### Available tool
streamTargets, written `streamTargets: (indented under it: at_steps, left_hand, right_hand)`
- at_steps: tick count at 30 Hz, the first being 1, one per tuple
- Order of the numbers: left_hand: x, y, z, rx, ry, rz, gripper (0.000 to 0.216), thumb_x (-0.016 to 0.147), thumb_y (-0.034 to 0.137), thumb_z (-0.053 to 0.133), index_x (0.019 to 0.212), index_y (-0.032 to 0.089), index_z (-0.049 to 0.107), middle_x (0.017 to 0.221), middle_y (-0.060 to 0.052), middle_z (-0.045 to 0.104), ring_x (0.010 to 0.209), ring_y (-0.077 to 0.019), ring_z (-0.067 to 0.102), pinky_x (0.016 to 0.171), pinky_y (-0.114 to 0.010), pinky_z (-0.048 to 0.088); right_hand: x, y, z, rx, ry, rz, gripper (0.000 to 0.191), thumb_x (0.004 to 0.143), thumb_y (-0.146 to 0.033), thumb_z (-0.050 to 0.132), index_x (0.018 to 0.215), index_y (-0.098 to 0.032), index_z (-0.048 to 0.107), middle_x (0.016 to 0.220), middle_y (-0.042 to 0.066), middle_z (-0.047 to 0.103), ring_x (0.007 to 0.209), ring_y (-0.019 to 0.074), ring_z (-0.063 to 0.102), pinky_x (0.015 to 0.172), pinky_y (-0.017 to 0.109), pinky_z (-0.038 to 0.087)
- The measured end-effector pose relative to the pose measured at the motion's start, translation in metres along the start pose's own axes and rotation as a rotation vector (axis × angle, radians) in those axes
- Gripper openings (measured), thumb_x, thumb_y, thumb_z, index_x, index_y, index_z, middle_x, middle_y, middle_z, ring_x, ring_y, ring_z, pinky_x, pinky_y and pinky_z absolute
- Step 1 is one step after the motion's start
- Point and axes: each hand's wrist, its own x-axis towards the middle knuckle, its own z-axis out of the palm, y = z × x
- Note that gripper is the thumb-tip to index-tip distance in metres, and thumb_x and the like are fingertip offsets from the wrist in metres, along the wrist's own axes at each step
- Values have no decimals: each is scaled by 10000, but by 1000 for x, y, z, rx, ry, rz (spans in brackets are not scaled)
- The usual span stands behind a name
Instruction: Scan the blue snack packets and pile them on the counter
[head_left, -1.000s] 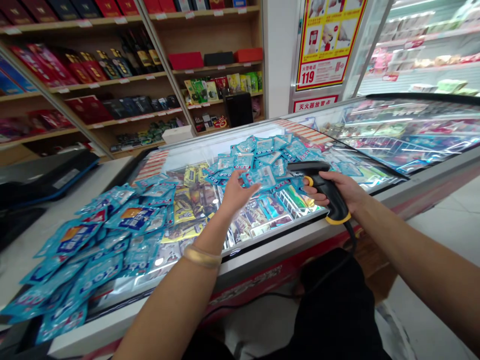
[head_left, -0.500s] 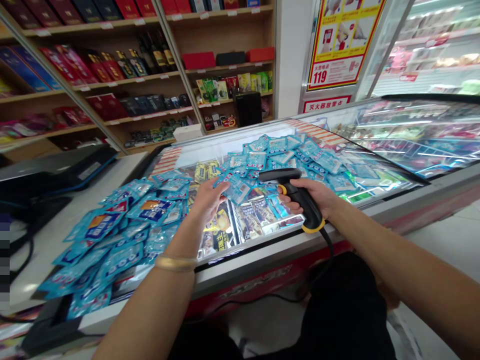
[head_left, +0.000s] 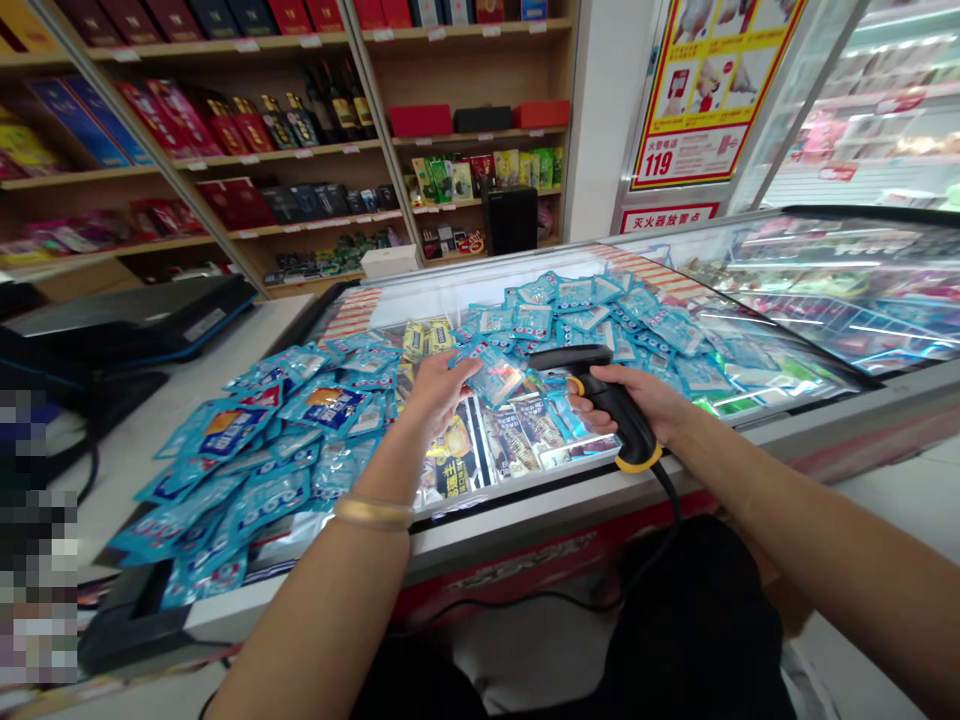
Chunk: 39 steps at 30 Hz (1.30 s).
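My left hand pinches a small blue packet and holds it up over the glass lid of a chest freezer. My right hand is wrapped round the grip of a black and yellow barcode scanner, whose head points left at that packet. A heap of the same blue packets lies on the glass behind the hands. Another spread of blue packets covers the lid to the left. A gold bangle sits on my left wrist.
Wooden shelves with boxed goods and bottles stand behind the freezer. A black till screen lies on the white counter at left. A second glass freezer runs to the right, under a red and yellow poster. The scanner's cable hangs down in front.
My left hand has drawn one blue packet out of the far heap toward the left and nearer me. The scanner has followed it leftward. The camera view has shifted a little.
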Motion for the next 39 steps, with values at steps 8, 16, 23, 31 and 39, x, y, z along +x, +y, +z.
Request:
streamTargets:
  at_steps: [8, 16, 23, 31, 39]
  left_hand:
    - [-9, 12, -1, 147, 96, 105, 365, 583, 333, 763, 896, 151, 709, 681, 12, 629, 584, -114, 527, 572, -257, 451]
    - [-30, 63, -112, 917, 525, 707, 363, 815, 314, 568, 1085, 171, 765, 1072, -84, 745, 989, -256, 679, 964, -388, 514]
    - [-51, 57, -191, 1443, 431, 397, 414, 873, 332, 473, 1155, 208, 750, 1281, -131, 693, 1159, -353, 642, 1024, -527, 486]
    - [-50, 45, -189, 1223, 502, 611, 338, 833, 330, 495, 976, 211, 778, 1109, -103, 744, 1030, -273, 682, 991, -397, 510]
    - [-30, 42, -89, 999, 292, 762, 245, 796, 253, 555, 926, 202, 757, 1017, -83, 743, 1024, -250, 666, 1005, -398, 492]
  right_hand:
    - [8, -1, 7, 40, 1, -21, 207, 827, -315, 630, 935, -156, 552, 712, 24, 540, 535, 97, 436, 463, 189, 395]
    - [63, 2, 58, 59, -101, 6, 167, 854, -291, 581, 900, -131, 561, 707, 38, 547, 520, 93, 450, 456, 186, 416]
    - [93, 18, 84, 40, -190, 101, 195, 877, -306, 568, 903, -113, 573, 720, 42, 546, 523, 87, 461, 459, 176, 425]
    - [87, 16, 75, 50, -174, 74, 159, 870, -299, 584, 898, -147, 552, 710, 31, 537, 527, 98, 444, 453, 190, 425]
    - [47, -15, 39, 35, -67, -57, 164, 844, -296, 608, 910, -152, 568, 725, 30, 525, 537, 107, 427, 444, 211, 407]
